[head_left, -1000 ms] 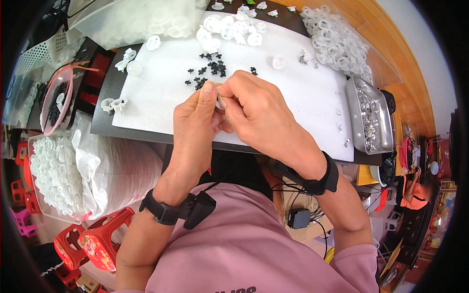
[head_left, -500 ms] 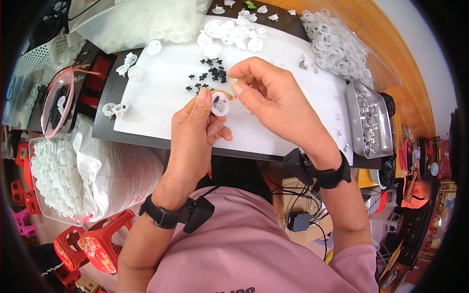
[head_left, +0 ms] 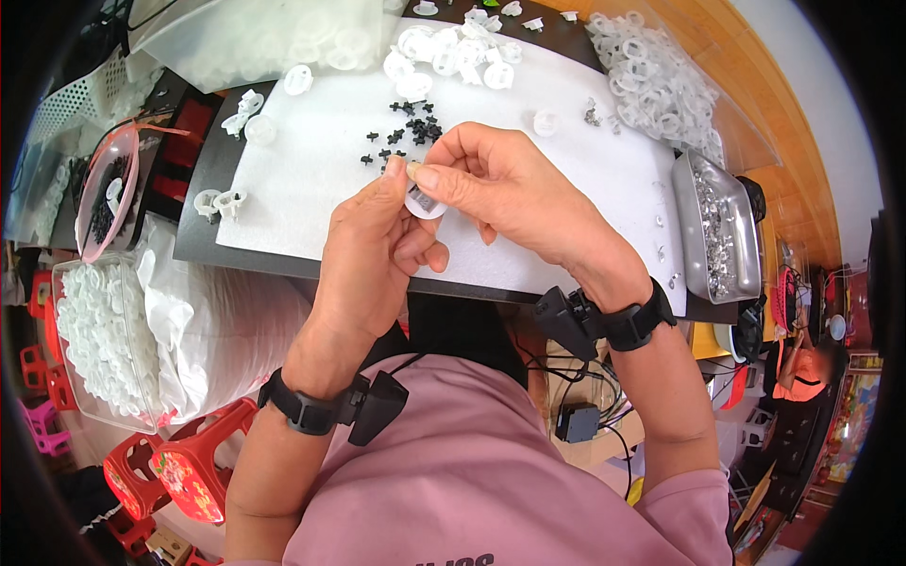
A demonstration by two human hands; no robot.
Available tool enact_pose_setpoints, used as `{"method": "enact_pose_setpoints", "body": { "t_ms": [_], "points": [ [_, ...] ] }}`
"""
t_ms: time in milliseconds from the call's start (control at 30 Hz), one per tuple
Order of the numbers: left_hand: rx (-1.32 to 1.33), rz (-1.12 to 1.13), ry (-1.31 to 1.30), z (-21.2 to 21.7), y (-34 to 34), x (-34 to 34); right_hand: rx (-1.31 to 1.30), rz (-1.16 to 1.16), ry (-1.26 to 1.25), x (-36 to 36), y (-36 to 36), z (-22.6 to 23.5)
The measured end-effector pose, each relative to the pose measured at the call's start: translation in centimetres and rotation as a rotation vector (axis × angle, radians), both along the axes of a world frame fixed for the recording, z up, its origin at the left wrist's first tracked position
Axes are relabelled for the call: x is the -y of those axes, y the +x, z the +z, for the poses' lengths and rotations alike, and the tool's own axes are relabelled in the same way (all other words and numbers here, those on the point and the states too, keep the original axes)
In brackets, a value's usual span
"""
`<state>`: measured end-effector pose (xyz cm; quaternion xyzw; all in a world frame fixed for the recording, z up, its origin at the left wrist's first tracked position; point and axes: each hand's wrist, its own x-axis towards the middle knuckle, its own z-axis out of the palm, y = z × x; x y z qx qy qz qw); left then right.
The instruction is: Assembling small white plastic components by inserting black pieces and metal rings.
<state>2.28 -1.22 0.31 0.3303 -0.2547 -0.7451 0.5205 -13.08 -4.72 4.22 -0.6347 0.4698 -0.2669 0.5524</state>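
Between its thumb and fingers, my left hand (head_left: 370, 236) holds a round white plastic part (head_left: 427, 207) above the white mat. A small grey metallic-looking piece shows inside the part. My right hand (head_left: 514, 189) is closed in a pinch, its thumb and index finger against the part's upper edge. Whatever sits between those two fingertips is hidden. Just beyond my hands lies a loose group of small black cross-shaped pieces (head_left: 427, 130). Farther back is a heap of white plastic parts (head_left: 453, 55).
A metal tray (head_left: 732, 283) of small shiny pieces stands at the right. Clear bins of white rings (head_left: 651, 80) flank the back. At left are a pink basket (head_left: 132, 189), a box of white parts (head_left: 99, 330) and a white sack (head_left: 212, 330). Red stools (head_left: 193, 472) stand below.
My right hand has moved left and closed in on the white part, its thumb now over the part's upper edge. A pale round piece behind that hand has come into view.
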Motion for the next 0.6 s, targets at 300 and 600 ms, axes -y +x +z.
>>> {"method": "enact_pose_setpoints", "body": {
  "t_ms": [300, 600],
  "points": [
    [0.055, 0.005, 0.000, 0.1, 0.0, 0.0, 0.168, 0.023, 0.193, 0.1, 0.0, -0.5],
    [0.060, -0.031, 0.013, 0.2, 0.3, 0.1, 0.155, 0.023, 0.187, -0.1, 0.0, -0.5]
  ]
}}
